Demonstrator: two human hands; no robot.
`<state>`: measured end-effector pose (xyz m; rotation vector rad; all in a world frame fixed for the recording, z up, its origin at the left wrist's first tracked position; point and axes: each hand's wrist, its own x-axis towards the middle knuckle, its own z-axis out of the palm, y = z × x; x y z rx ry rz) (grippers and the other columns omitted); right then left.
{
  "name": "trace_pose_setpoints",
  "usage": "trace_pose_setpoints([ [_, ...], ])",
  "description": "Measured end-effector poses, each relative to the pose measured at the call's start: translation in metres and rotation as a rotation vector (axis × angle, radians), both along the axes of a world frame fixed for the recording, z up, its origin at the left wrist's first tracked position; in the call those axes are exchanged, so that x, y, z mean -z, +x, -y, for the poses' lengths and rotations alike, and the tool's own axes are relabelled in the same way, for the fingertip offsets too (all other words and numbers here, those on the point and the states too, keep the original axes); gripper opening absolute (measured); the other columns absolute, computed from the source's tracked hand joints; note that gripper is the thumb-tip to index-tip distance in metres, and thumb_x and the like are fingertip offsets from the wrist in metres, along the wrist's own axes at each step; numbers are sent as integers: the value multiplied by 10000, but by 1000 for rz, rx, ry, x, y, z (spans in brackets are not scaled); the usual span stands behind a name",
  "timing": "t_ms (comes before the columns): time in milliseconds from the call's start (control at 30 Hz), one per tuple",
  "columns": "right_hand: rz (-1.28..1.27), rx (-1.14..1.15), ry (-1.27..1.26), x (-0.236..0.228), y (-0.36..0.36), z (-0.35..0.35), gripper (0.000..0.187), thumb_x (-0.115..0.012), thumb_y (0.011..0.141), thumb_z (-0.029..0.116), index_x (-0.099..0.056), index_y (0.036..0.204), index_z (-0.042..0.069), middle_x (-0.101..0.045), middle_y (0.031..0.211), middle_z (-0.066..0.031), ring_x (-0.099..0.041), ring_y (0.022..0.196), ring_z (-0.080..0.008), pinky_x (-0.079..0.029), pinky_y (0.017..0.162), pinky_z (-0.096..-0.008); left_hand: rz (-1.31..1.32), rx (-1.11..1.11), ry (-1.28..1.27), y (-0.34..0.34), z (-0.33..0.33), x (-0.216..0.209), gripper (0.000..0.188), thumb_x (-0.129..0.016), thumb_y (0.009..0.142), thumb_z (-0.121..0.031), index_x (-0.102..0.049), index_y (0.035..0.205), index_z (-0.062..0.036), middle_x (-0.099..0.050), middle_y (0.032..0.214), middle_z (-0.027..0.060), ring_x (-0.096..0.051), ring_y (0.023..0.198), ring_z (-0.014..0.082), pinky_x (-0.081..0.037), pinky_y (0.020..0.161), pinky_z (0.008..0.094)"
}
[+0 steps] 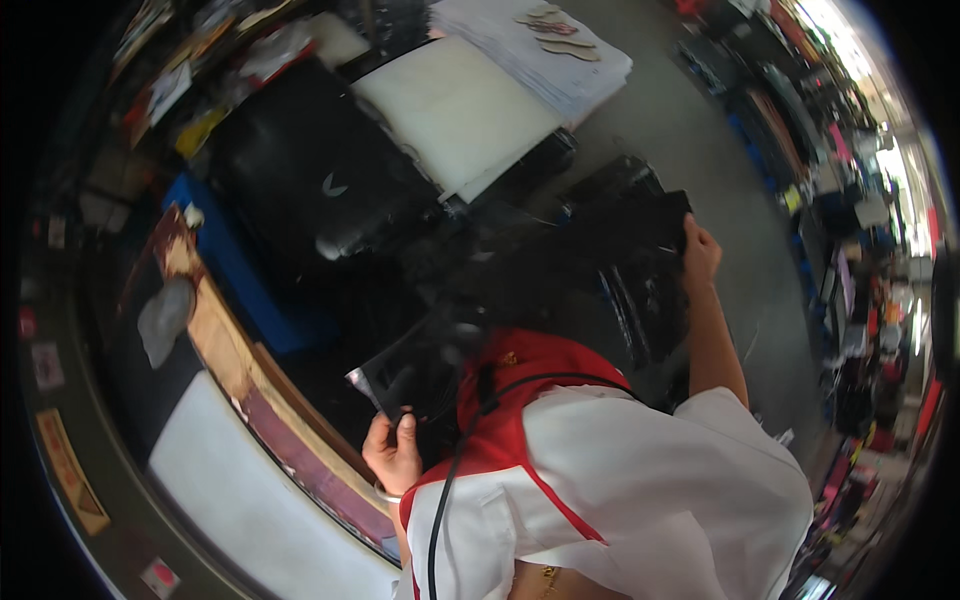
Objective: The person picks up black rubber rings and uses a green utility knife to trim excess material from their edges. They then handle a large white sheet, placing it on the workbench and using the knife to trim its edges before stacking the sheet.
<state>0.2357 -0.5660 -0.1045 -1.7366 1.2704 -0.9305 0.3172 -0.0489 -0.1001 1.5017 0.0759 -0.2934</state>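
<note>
A large black glossy sheet (560, 270) is stretched between my two hands in front of my chest. My left hand (392, 448) pinches its lower left corner near the worn wooden edge of the workbench (232, 360). My right hand (700, 250) grips the sheet's upper right corner, arm reaching out over the grey floor. The sheet's middle is blurred and partly hidden by my red and white top.
A black sheet pile (300, 170) lies on the bench beyond, with a white slab (460, 105) and a stack of white paper patterns (560, 50) behind. A blue box (235, 270) sits at the left. Cluttered racks (850, 220) line the right side of the grey floor.
</note>
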Motion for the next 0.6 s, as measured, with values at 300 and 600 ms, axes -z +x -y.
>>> trace_pose_setpoints([
  [300, -129, 430, -501, -118, -135, 121, 434, -772, 829, 325, -600, 574, 19, -453, 554, 57, -356, 572, -51, -303, 531, -248, 51, 578, -56, 44, 174, 25, 102, -652, 871, -6, -662, 972, 8, -645, 795, 10, -549, 723, 39, -447, 645, 200],
  [600, -162, 335, -686, -167, -75, 420, 454, -737, 815, 465, -722, 743, 17, -652, 641, -5, -555, 614, -87, -433, 618, -263, -3, 682, -281, 35, 472, 97, 122, -540, 980, -80, -565, 1088, -28, -637, 939, 4, -612, 812, 70, -495, 659, 217],
])
